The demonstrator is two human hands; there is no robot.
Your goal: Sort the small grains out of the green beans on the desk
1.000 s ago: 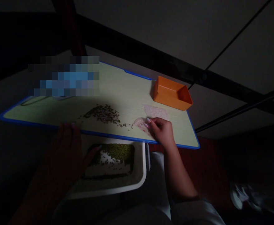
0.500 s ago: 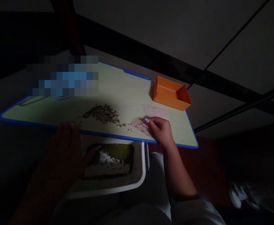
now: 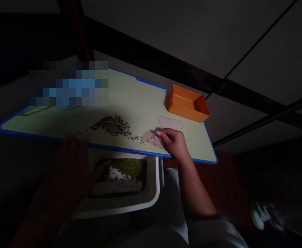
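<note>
My right hand (image 3: 174, 142) rests at the near right of the pale, blue-edged tabletop (image 3: 135, 103). Its thumb and forefinger are pinched together; whatever is between them is too small to make out. Just under the fingertips lies a flat, pinkish see-through piece (image 3: 151, 138) with small pink and white bits on it. To its left spreads a heap of small green and dark beans (image 3: 115, 124), a few trailing toward my fingers. In deep shadow, my left hand (image 3: 75, 165) has its fingers stretched onto the table's near edge and its thumb spread apart, over the bin.
An orange box (image 3: 188, 103) stands at the right back of the table. Beyond my hand lies a pinkish clear sheet (image 3: 170, 122). Below the near edge, a white bin (image 3: 154, 193) holds many green beans (image 3: 131, 167). A blurred-out bluish patch covers the table's left end.
My right fingertips have moved slightly left over the pinkish see-through piece, still pinched. My left hand stays in place at the table's edge.
</note>
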